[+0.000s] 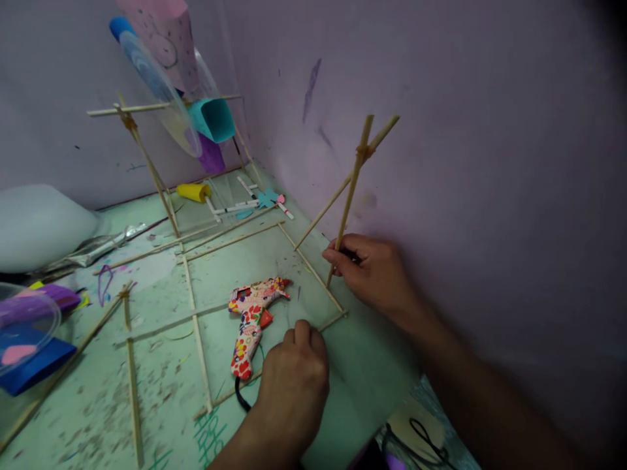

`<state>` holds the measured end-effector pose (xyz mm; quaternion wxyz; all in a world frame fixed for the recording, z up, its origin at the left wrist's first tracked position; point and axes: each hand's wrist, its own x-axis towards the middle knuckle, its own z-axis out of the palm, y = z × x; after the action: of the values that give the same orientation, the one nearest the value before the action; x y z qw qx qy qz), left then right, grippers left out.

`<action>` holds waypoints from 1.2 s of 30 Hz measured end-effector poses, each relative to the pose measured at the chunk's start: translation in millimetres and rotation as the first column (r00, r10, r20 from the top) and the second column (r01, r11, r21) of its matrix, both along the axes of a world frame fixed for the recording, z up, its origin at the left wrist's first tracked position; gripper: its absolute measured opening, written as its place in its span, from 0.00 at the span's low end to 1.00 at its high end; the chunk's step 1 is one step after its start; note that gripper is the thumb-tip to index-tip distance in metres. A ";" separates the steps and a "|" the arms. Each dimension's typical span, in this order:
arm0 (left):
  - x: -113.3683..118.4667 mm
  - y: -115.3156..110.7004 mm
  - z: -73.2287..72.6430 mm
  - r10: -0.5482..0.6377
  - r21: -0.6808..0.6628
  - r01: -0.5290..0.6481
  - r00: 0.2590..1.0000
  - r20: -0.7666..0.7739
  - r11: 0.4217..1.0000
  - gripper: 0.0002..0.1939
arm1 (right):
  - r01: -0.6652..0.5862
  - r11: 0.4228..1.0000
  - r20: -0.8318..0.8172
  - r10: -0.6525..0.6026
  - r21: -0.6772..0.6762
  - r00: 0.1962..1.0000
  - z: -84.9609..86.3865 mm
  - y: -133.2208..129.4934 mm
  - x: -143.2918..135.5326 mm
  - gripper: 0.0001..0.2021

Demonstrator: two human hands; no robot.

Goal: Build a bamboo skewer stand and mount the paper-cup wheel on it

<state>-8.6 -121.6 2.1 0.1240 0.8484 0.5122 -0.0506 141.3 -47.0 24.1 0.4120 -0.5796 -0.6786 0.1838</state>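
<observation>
Thin wooden sticks form a rectangular frame [198,333] lying on the pale green table. My right hand [369,271] pinches the lower part of an upright stick [349,202], which is bound near its top to a slanting stick, making a narrow A-shape over the frame's right side. My left hand [296,385] is closed at the frame's near stick, close to the right corner; its fingertips are turned away from view. A floral glue gun [252,320] lies inside the frame, left of my left hand, its black cord running beneath my wrist.
Behind stands another stick structure [151,166] with a turquoise cup [215,119] and clear discs. A yellow roll [193,192] lies nearby. Another bound stick pair [131,365], a blue cup [36,359] and a white rounded object [44,225] are at left. The purple wall [465,163] borders the right.
</observation>
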 end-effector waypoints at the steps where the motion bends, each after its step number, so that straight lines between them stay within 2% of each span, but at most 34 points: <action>1: -0.1 -0.1 -0.5 -0.003 0.006 0.003 1.000 0.007 1.000 0.20 | -0.002 1.000 -0.001 0.002 -0.006 1.000 -1.2 0.4 -0.1 0.09; 17: 1.1 -0.5 -1.3 0.000 0.017 -0.001 1.000 0.029 1.000 0.19 | 0.002 1.000 0.052 -0.002 0.012 0.999 -2.1 -2.8 -2.6 0.08; 19: 1.4 -0.5 1.1 0.020 -0.007 -0.020 0.999 0.031 1.000 0.18 | -0.002 1.000 0.065 0.001 0.013 0.998 -0.9 -2.9 -2.9 0.09; 21: -0.2 4.6 9.3 0.047 -0.051 -0.045 0.998 0.040 0.998 0.17 | -0.012 1.000 0.078 0.010 0.021 0.997 0.3 -2.9 -3.4 0.09; 23: -4.6 18.6 23.6 0.087 -0.059 -0.082 0.993 0.079 0.995 0.15 | -0.024 0.999 0.086 0.022 0.031 0.996 1.1 -2.9 -4.1 0.10; 25: -10.7 42.1 40.9 0.147 0.040 -0.155 0.975 0.165 0.987 0.12 | -0.038 0.999 0.081 0.035 0.037 0.996 1.2 -2.9 -4.4 0.10; 27: -15.6 71.3 55.9 0.233 0.163 -0.277 0.940 0.248 0.947 0.12 | -0.050 0.998 0.074 0.046 0.042 0.996 0.7 -2.9 -4.3 0.10; 28: -16.6 85.9 61.2 0.234 0.175 -0.288 0.932 0.278 0.941 0.13 | -0.053 0.998 0.071 0.050 0.045 0.996 0.3 -2.9 -4.0 0.10; 30: -15.1 111.7 66.3 0.143 0.127 -0.195 0.930 0.337 0.972 0.19 | -0.054 0.998 0.074 0.051 0.044 0.996 -0.5 -2.5 -3.4 0.10; 32: -9.8 130.2 65.2 0.028 0.113 -0.073 0.934 0.357 0.991 0.25 | -0.053 0.998 0.080 0.051 0.027 0.996 -1.0 -1.7 -3.0 0.10; 34: -3.3 142.4 61.5 -0.054 0.136 0.007 0.938 0.343 0.991 0.22 | -0.055 0.998 0.087 0.054 0.010 0.995 -0.8 -0.6 -3.0 0.10; 36: 1.0 151.8 59.0 -0.100 0.165 0.049 0.942 0.319 0.985 0.14 | -0.061 0.998 0.103 0.059 0.009 0.993 0.0 0.6 -3.5 0.10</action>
<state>-7.6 30.2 61.1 0.1389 0.8709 0.4543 0.1257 137.7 -46.4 24.1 0.3743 -0.5652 -0.7170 0.1621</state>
